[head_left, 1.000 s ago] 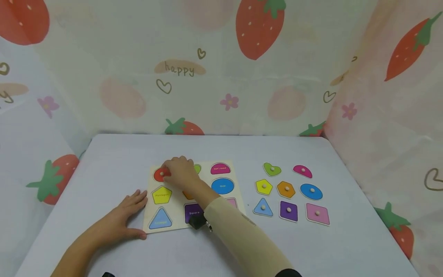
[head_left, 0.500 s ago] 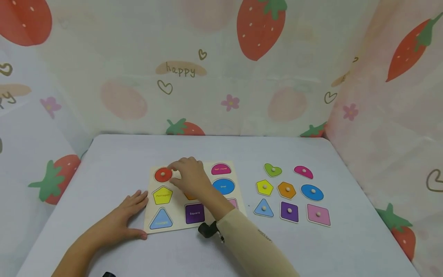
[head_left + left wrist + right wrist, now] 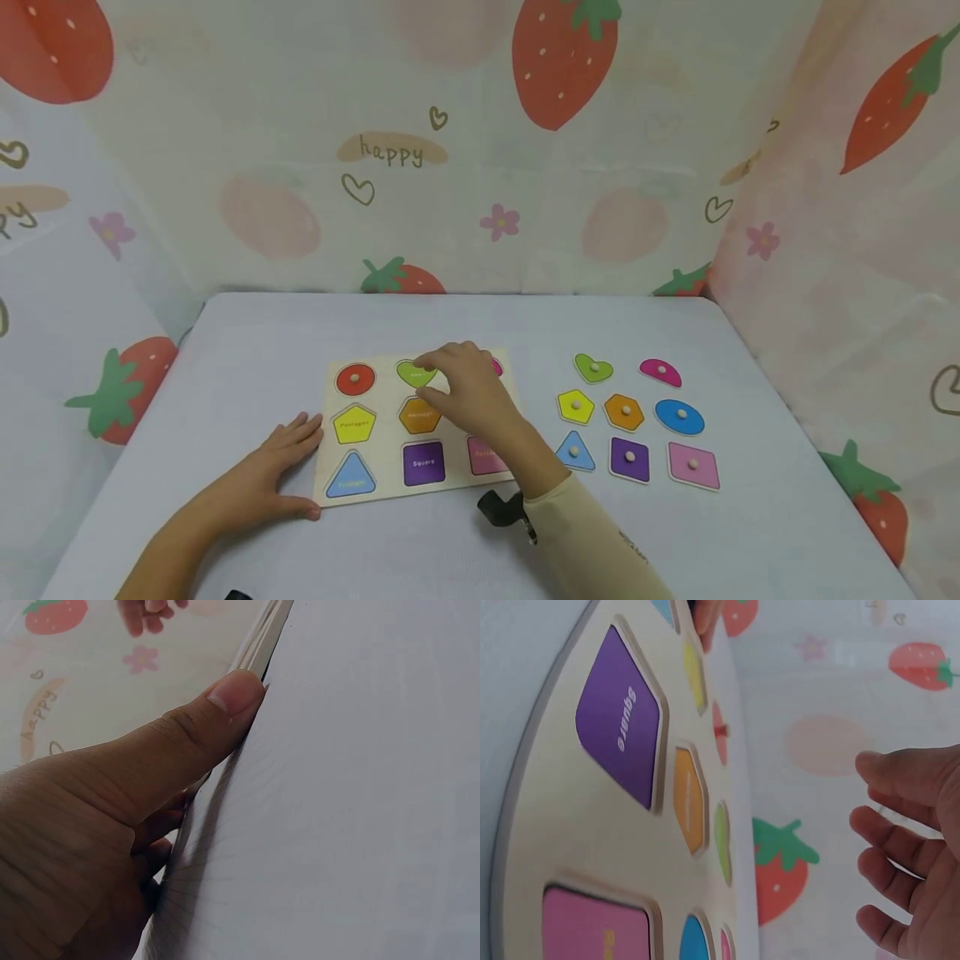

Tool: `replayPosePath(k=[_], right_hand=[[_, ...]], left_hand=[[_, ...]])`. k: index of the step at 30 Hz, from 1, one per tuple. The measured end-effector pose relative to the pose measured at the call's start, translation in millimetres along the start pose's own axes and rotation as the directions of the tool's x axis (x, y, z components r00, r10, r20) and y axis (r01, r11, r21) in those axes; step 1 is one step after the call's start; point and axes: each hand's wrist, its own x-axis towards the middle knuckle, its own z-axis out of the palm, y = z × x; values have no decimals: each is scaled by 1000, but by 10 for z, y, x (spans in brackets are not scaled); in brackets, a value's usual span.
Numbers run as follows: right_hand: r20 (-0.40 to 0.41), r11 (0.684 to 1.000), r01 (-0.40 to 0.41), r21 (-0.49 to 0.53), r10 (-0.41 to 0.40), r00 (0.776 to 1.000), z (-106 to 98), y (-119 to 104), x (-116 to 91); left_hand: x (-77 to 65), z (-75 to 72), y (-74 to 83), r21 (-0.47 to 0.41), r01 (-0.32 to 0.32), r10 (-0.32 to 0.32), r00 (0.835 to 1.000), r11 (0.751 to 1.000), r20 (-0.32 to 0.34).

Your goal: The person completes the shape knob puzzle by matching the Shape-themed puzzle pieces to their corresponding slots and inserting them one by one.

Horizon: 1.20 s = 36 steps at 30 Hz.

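Observation:
My left hand (image 3: 279, 465) rests at the left edge of a cream shape puzzle board (image 3: 387, 454), fingers extended and thumb (image 3: 236, 694) touching the board's edge. Over the board's right part hovers my right hand (image 3: 483, 400), fingers loosely bent and apart, holding nothing. In the right wrist view, a gap separates its fingers from the board. A red circle piece (image 3: 356, 380) with a small knob sits in the board's far left slot. Bare recesses show a yellow pentagon, an orange hexagon (image 3: 420, 415), a purple square (image 3: 423, 463) and other shapes. The right hand partly covers the far right ones.
Right of the board lie several knobbed pieces, among them a green heart (image 3: 593, 368), a magenta half round (image 3: 661, 373), a blue oval (image 3: 679, 417) and a pink rectangle (image 3: 693, 466). They lie on a white tabletop (image 3: 757, 533). Strawberry-print cloth (image 3: 420, 75) hangs behind and beside it.
My right hand has let go of the red circle piece and moved right across the board, uncovering the heart and hexagon recesses. The left hand has stayed in place.

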Motion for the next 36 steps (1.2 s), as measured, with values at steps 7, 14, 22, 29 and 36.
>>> replayPosePath(k=[7,14,22,29,36], right_hand=[[-51,999,39,12,-39,998,-161,174,-107],[-51,995,98,-27,-99,994,-372,357,-130],[-189,999,26,-43,-34,981,-598,780,-162],[-269,996,-85,3,83,960,-746,1163,-233],[-301,975,-222,25,219,928,-840,1519,-312]], left_hand=[[9,22,-6,1,-3,3,1000,1000,-3],[11,44,13,0,-24,24,1000,1000,-6],[23,40,19,13,-12,12,1000,1000,-1],[-12,33,11,4,-44,44,999,999,-9],[-14,35,-4,19,-67,68,997,998,-32]])
